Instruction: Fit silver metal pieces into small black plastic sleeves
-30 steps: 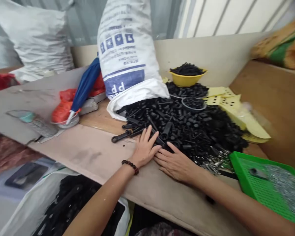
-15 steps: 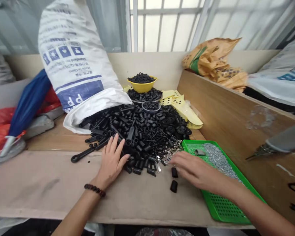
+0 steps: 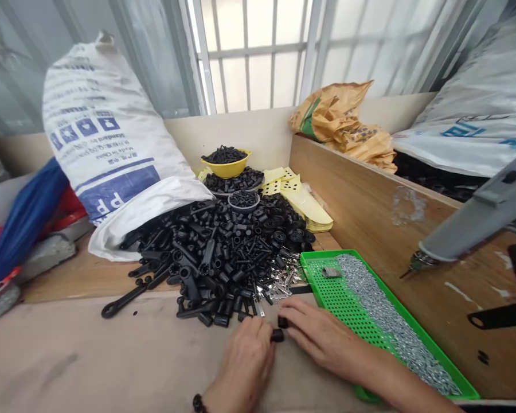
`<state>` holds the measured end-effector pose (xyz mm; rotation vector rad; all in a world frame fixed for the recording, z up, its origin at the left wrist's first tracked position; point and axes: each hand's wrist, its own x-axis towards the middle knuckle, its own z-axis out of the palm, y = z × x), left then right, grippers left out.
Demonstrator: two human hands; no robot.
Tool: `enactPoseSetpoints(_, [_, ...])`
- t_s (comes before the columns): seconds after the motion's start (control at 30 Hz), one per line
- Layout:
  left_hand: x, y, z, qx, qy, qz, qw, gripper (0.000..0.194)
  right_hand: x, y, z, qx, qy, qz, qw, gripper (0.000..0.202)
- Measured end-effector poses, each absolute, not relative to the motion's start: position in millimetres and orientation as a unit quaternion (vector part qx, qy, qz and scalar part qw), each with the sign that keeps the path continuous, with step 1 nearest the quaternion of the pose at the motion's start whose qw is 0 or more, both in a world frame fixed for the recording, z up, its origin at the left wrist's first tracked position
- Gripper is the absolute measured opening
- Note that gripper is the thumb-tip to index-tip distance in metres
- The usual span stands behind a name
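Note:
My left hand (image 3: 246,360) is closed on a short black plastic piece (image 3: 277,335) that sticks out at its fingertips. Just to the right, my right hand (image 3: 313,330) has its fingers curled over another black piece (image 3: 282,322), pinching it low over the cloth. The two hands are close together, apart from each other. Behind them spreads a heap of black plastic parts (image 3: 223,246), with thin silver metal strips (image 3: 286,281) along its right edge. A green tray (image 3: 327,298) of small metal screws (image 3: 382,310) lies beyond my right forearm.
A white sack (image 3: 112,126) leans at the back left beside a blue umbrella (image 3: 26,212). A yellow bowl (image 3: 227,170) and yellow sheets (image 3: 305,206) stand behind the heap. On the right are a wooden board (image 3: 352,189) and a grey power screwdriver (image 3: 477,212).
My left hand has left the edge of the heap, moved right and closed on a black piece. My right hand has closed round the other one. The view has shifted.

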<state>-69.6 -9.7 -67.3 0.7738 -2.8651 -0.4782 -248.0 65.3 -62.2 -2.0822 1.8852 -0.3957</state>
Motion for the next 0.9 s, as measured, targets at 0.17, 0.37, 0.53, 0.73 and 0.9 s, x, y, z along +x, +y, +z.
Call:
enactPoseSetpoints(0.17, [-64,-15,-66,0.239,-0.955,-0.149,0.091,0.022,-258,40,-40,-0.669,0.716,-0.043,0.197,0.044])
enactPoseSetpoints(0.37, [-64,-14,-70,0.234,-0.942,-0.196,0.136,0.014,-234,3,-24,-0.631,0.747,0.07,0.199,0.045])
enactPoseSetpoints(0.53, [-58,-18,-62,0.274,-0.888,-0.315,0.192,0.014,-230,-7,-32,-0.63,0.749,0.07,0.192,0.05])
enactPoseSetpoints(0.73, [-58,-22,-56,0.371,-0.806,-0.429,0.168,0.024,-244,-9,-19,-0.626,0.745,0.077,0.218,0.048])
enactPoseSetpoints(0.9, [-58,-23,-54,0.372,-0.805,-0.432,0.165,0.025,-235,21,-24,-0.683,0.685,0.048,0.247,0.046])
